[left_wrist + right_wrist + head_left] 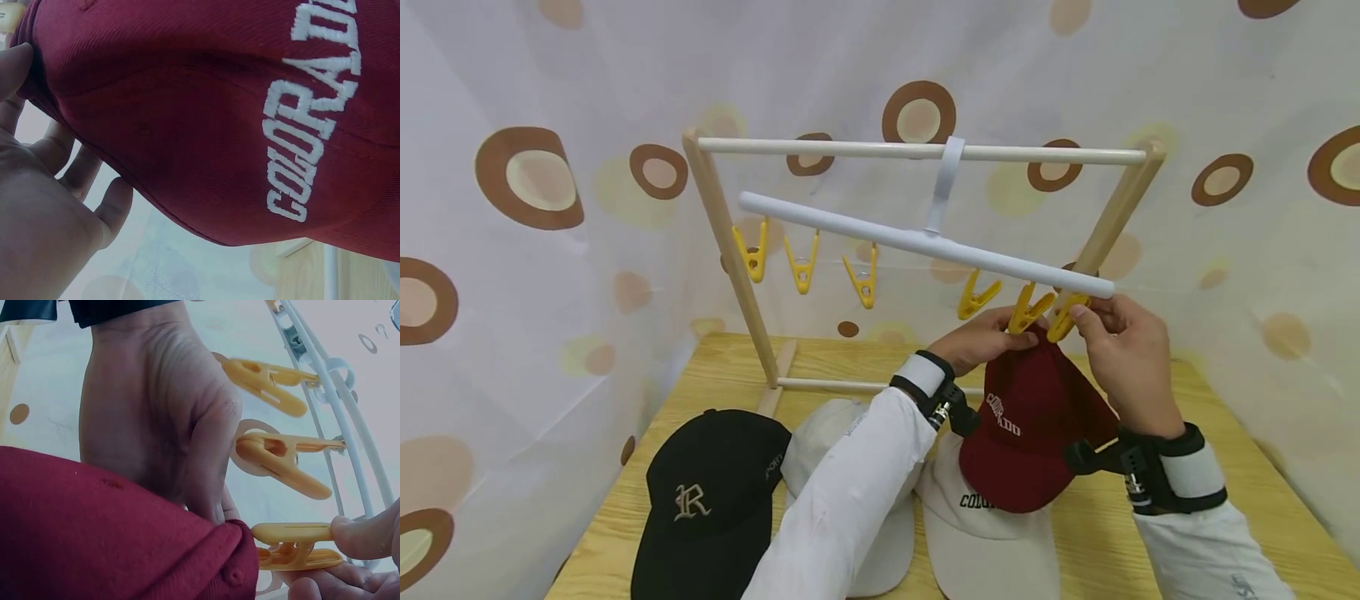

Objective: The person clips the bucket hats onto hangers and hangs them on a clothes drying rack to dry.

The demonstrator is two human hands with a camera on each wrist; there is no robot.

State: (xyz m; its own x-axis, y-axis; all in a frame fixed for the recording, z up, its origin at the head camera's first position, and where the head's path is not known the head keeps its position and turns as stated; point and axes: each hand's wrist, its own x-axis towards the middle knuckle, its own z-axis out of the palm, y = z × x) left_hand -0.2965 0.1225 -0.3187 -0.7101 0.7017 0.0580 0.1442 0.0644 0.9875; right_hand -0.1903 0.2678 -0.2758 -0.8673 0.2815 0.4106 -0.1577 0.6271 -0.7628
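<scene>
Spotted white cloth with brown and beige rings hangs behind and beside your work area, and a pale wooden table (1240, 467) lies under your arms. On it stands a wooden rack (724, 242), and from its top rail a white hanger bar (925, 242) hangs tilted, lower on your right. Yellow clips dangle along it.

Your left hand (981, 337) holds the top of the dark red cap (1037, 433), fingers curled around the crown's edge; the left wrist view shows the fingers (75, 169) pressed against the fabric beside the white "COLORADO" lettering. The cap hangs in the air between your two hands, just under the right end of the bar, its brim pointing down toward you.

Your right hand (1131, 354) pinches the outermost yellow clip (1066, 315), thumb and fingertips squeezing its handles. In the right wrist view that clip (294, 547) sits right at the cap's crown, touching the fabric near the top button; whether its teeth already grip the cloth, you cannot tell. The next clip (1028, 310) hangs just beside it, close to your left fingers.

Below, on the table, a black cap (707, 500) with a white letter lies to your left, a white cap (831, 433) is partly under your left sleeve, and a beige cap (992, 542) lies under the red one.
</scene>
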